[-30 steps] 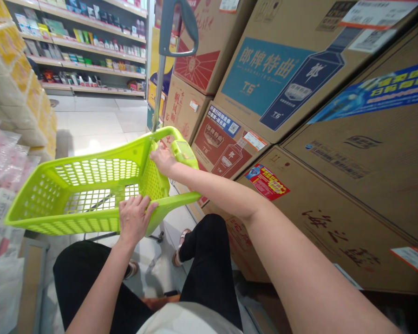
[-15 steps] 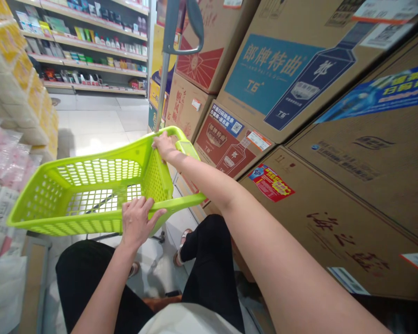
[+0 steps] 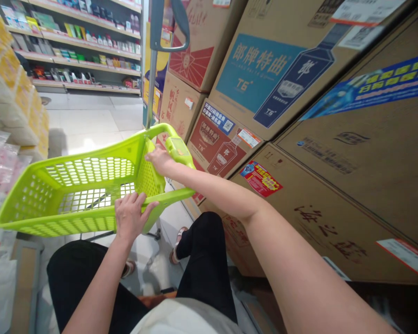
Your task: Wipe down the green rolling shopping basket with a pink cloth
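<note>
A lime-green plastic shopping cart basket with perforated walls stands in front of me, with nothing lying in it. My left hand is closed over its near rim, fingers on the inner side and thumb along the top. At the basket's right end, my right hand grips the upper edge of a perforated inner flap. Its fingertips are partly hidden behind the flap's edge. Just beyond that hand is a green moulded block on the basket's end. A grey cart handle rises on a metal pole behind the basket.
Stacked cardboard cartons with printed labels line the right side. Yellow-and-white packs and clear-wrapped packages are piled at the left. Shelves of small bottles and boxes stand at the back, beyond a tiled floor.
My right hand has come off the far rim corner and moved nearer, onto the inner flap's edge. My left hand stays on the near rim. The whole view has shifted slightly.
</note>
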Demonstrator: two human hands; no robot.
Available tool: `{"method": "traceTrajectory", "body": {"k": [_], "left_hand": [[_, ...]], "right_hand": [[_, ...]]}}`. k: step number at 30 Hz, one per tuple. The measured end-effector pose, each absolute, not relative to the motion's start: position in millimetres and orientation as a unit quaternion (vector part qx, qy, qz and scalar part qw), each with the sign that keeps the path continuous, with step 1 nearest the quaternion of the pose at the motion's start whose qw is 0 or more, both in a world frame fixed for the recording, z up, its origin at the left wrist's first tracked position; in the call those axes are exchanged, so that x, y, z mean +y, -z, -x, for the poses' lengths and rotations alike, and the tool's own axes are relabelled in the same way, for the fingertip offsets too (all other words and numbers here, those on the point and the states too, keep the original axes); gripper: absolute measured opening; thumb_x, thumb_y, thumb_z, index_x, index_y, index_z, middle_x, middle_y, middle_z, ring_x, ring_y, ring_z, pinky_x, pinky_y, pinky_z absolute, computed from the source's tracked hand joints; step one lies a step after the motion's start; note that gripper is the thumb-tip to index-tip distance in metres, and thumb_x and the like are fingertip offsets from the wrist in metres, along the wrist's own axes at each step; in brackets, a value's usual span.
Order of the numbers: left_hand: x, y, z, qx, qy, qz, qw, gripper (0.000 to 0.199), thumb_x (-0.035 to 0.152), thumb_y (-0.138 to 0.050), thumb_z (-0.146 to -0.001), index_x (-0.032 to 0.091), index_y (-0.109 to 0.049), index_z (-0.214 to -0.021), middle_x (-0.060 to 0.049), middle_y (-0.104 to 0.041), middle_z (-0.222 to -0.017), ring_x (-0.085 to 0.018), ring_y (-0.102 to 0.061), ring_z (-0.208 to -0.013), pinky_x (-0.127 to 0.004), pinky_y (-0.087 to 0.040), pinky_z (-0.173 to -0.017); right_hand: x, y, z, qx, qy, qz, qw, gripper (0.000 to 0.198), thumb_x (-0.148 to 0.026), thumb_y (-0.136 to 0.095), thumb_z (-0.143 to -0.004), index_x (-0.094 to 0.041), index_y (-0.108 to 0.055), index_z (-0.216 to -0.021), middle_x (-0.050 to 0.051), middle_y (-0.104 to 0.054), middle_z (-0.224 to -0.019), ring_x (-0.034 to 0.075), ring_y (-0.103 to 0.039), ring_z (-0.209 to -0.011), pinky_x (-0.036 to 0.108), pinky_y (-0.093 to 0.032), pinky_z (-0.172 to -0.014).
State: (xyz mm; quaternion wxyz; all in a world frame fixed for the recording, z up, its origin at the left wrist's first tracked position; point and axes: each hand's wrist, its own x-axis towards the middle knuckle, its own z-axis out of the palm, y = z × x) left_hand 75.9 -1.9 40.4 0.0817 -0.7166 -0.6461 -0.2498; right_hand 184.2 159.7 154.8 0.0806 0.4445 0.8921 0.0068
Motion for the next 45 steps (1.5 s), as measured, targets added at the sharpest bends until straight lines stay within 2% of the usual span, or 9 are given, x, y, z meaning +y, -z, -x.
{"method": "traceTrajectory", "body": {"k": [5, 10, 14, 19, 25, 33, 37, 41, 45], "left_hand": [[-4, -43, -77, -0.649, 0.241, 0.716, 0.089, 0.033, 0.045, -0.041, -0.101, 0.023, -0.061, -0.088, -0.007, -0.066, -0.085, -0.026, -0.055, -0.088, -0.038, -0.030, -0.080], [-7, -44, -77, -0.650, 0.243, 0.714, 0.088, 0.033, 0.046, -0.041, -0.101, 0.023, -0.062, -0.089, -0.007, -0.066, -0.086, -0.026, -0.056, -0.088, -0.038, -0.030, -0.080], [-8, -44, -77, -0.652, 0.255, 0.710, 0.074, 0.034, 0.047, -0.042, -0.100, 0.023, -0.063, -0.089, -0.007, -0.066, -0.086, -0.026, -0.056, -0.088, -0.038, -0.030, -0.080], [-10, -46, -78, -0.653, 0.257, 0.709, 0.073, 0.035, 0.047, -0.041, -0.100, 0.022, -0.064, -0.090, -0.008, -0.067, -0.087, -0.026, -0.056, -0.088, -0.038, -0.029, -0.081], [-12, -39, -75, -0.652, 0.254, 0.708, 0.091, 0.034, 0.046, -0.040, -0.101, 0.023, -0.063, -0.091, -0.008, -0.067, -0.088, -0.025, -0.056, -0.088, -0.038, -0.029, -0.081], [-11, -38, -74, -0.652, 0.256, 0.706, 0.104, 0.036, 0.049, -0.040, -0.101, 0.023, -0.062, -0.091, -0.007, -0.067, -0.087, -0.025, -0.057, -0.088, -0.038, -0.029, -0.080], [-8, -40, -75, -0.658, 0.246, 0.704, 0.108, 0.034, 0.047, -0.040, -0.101, 0.023, -0.062, -0.092, -0.007, -0.068, -0.089, -0.026, -0.056, -0.089, -0.038, -0.029, -0.080], [-5, -41, -76, -0.663, 0.242, 0.701, 0.104, 0.035, 0.048, -0.040, -0.101, 0.024, -0.063, -0.091, -0.008, -0.068, -0.088, -0.026, -0.056, -0.091, -0.039, -0.029, -0.081], [-4, -42, -78, -0.670, 0.244, 0.695, 0.099, 0.038, 0.049, -0.038, -0.101, 0.023, -0.063, -0.090, -0.008, -0.067, -0.088, -0.027, -0.056, -0.090, -0.039, -0.029, -0.080]], "right_hand": [[117, -168, -211, 0.906, 0.006, -0.415, 0.080, 0.034, -0.012, -0.050, -0.098, -0.020, -0.068, -0.125, 0.014, -0.065, -0.122, 0.024, -0.065, -0.105, 0.029, -0.053, -0.087], [105, -177, -231, 0.911, 0.097, -0.393, 0.080, 0.040, -0.008, -0.066, -0.085, -0.021, -0.072, -0.123, 0.012, -0.071, -0.117, 0.022, -0.070, -0.102, 0.023, -0.052, -0.082], [105, -178, -241, 0.924, 0.146, -0.341, 0.095, 0.040, -0.002, -0.063, -0.081, -0.020, -0.077, -0.113, 0.009, -0.075, -0.111, 0.020, -0.070, -0.105, 0.019, -0.050, -0.078], [103, -180, -247, 0.937, 0.121, -0.315, 0.090, 0.042, -0.001, -0.059, -0.082, -0.021, -0.079, -0.112, 0.011, -0.073, -0.119, 0.020, -0.069, -0.104, 0.020, -0.047, -0.072], [106, -183, -259, 0.933, 0.108, -0.306, 0.154, 0.027, -0.001, -0.058, -0.081, -0.013, -0.081, -0.088, 0.010, -0.077, -0.092, 0.017, -0.067, -0.083, 0.023, -0.042, -0.065], [92, -172, -255, 0.942, 0.135, -0.308, -0.009, 0.043, 0.010, -0.053, -0.071, -0.016, -0.074, -0.097, 0.002, -0.076, -0.092, 0.017, -0.060, -0.099, 0.023, -0.043, -0.083], [74, -164, -249, 0.960, 0.112, -0.252, -0.038, 0.033, 0.005, -0.054, -0.081, -0.016, -0.072, -0.099, 0.007, -0.067, -0.103, 0.017, -0.056, -0.100, 0.024, -0.043, -0.083], [56, -160, -255, 0.969, -0.012, -0.246, -0.035, 0.025, -0.007, -0.049, -0.096, -0.017, -0.069, -0.107, 0.011, -0.057, -0.116, 0.019, -0.053, -0.100, 0.029, -0.044, -0.083], [47, -177, -279, 0.935, -0.134, -0.328, 0.002, 0.027, -0.015, -0.044, -0.102, -0.014, -0.070, -0.106, 0.016, -0.057, -0.119, 0.025, -0.051, -0.109, 0.038, -0.047, -0.087]]}}
